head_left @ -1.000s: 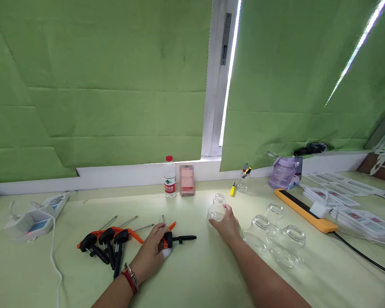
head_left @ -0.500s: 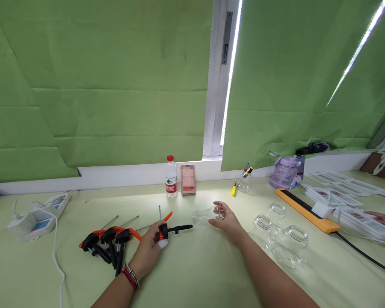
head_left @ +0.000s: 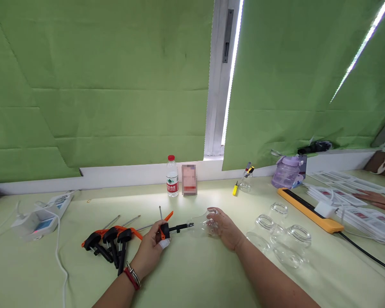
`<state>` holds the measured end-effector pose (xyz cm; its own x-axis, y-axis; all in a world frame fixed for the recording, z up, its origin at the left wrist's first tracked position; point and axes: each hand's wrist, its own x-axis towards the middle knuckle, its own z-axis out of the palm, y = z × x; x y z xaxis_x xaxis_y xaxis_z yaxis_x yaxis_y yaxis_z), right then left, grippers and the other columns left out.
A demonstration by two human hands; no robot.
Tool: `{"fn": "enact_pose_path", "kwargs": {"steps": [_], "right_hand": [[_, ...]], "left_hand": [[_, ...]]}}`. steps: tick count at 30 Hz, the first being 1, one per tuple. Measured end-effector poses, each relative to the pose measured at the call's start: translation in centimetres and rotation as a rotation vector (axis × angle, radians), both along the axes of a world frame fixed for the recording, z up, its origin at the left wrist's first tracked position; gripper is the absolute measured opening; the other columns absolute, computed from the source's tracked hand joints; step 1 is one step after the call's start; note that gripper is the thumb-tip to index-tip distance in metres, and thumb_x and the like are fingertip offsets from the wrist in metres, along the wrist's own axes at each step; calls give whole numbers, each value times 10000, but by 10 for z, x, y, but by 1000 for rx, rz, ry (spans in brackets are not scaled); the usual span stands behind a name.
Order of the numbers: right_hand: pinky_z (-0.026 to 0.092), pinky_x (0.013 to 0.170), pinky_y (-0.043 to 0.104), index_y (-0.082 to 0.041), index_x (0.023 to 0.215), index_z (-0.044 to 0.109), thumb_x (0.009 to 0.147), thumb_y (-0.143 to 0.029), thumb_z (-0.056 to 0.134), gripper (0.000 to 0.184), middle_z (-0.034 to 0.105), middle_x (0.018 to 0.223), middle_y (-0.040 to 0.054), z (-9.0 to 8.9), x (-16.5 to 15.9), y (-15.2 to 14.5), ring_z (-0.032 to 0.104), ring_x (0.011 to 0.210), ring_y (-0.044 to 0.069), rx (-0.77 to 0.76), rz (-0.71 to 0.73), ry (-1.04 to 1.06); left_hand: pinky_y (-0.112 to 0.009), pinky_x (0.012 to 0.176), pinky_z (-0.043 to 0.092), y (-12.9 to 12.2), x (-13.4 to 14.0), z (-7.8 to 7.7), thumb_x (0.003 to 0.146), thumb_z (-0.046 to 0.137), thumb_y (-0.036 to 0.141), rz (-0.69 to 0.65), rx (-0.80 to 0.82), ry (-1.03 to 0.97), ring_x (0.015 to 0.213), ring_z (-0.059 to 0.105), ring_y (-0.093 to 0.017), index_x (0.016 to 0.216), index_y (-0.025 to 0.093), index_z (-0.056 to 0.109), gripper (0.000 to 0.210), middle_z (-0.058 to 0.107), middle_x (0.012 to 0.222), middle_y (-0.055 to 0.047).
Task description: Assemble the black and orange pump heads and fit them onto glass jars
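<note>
My left hand (head_left: 152, 247) is closed around a black-and-orange dispenser top (head_left: 165, 231), whose black stem points right. A thin metal tube sticks up behind those fingers. My right hand (head_left: 226, 229) wraps round the wide end of a clear glass bottle (head_left: 200, 226), held sideways with its narrow neck toward the stem. The stem's tip overlaps the neck; how far inside it reaches, I cannot tell. Left of my left hand lie three similar black-and-orange dispenser tops (head_left: 109, 239) with metal tubes. To the right of my right forearm stand several clear glass bottles (head_left: 300, 239).
At the back are a red-capped water bottle (head_left: 172, 179), a small blurred card (head_left: 189, 179) and a glass flask (head_left: 245, 185) holding tools. Rightward lie an orange power strip (head_left: 308, 209), a purple jug (head_left: 287, 172) and another person's hand (head_left: 378, 200). A white cable (head_left: 58, 252) runs at left.
The glass bottle in my right hand has swung down and left, bringing its neck to the stem's tip. My left hand has barely moved. The other person's hand has shifted farther back.
</note>
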<state>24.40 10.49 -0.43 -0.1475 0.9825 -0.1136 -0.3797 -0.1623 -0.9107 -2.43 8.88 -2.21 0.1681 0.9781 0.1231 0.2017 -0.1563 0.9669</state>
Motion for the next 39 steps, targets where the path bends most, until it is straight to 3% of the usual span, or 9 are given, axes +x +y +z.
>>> {"fn": "enact_pose_path", "kwargs": {"steps": [6, 13, 25, 30, 39], "right_hand": [[409, 562, 225, -246, 986, 541, 725, -412, 674, 337, 510, 872, -5, -2, -26, -12, 513, 751, 125, 15, 94, 11], [432, 581, 235, -245, 987, 534, 744, -409, 660, 320, 493, 906, 3, -5, -29, -13, 508, 824, 144, 32, 110, 22], [443, 587, 242, -245, 974, 529, 664, -455, 710, 416, 537, 890, 5, -1, -31, -15, 544, 797, 157, 31, 88, -3], [434, 596, 242, -247, 981, 522, 700, -429, 692, 375, 519, 888, -2, -2, -30, -15, 527, 783, 141, 46, 108, 23], [436, 668, 269, -247, 971, 523, 719, -449, 671, 355, 513, 893, -4, -1, -34, -20, 529, 825, 147, 79, 109, 32]], "left_hand": [[-267, 816, 435, -7, 8, 1, 724, 634, 205, -106, -12, -94, 868, 559, -158, 1109, 232, 496, 410, 585, 936, -12], [-278, 872, 426, -11, 10, 3, 729, 646, 190, -170, -38, -130, 956, 569, -174, 1128, 237, 500, 428, 612, 1059, -43], [-299, 850, 461, -13, 12, 11, 669, 724, 261, -164, -101, -154, 919, 588, -185, 1136, 208, 541, 504, 638, 1014, -63], [-305, 899, 444, -14, 12, 11, 692, 714, 287, -172, -114, -167, 970, 587, -189, 1208, 196, 526, 557, 633, 1095, -78], [-328, 885, 467, -15, 14, 9, 704, 696, 324, -82, -74, -139, 934, 597, -192, 1230, 185, 542, 566, 644, 1042, -60]]}}
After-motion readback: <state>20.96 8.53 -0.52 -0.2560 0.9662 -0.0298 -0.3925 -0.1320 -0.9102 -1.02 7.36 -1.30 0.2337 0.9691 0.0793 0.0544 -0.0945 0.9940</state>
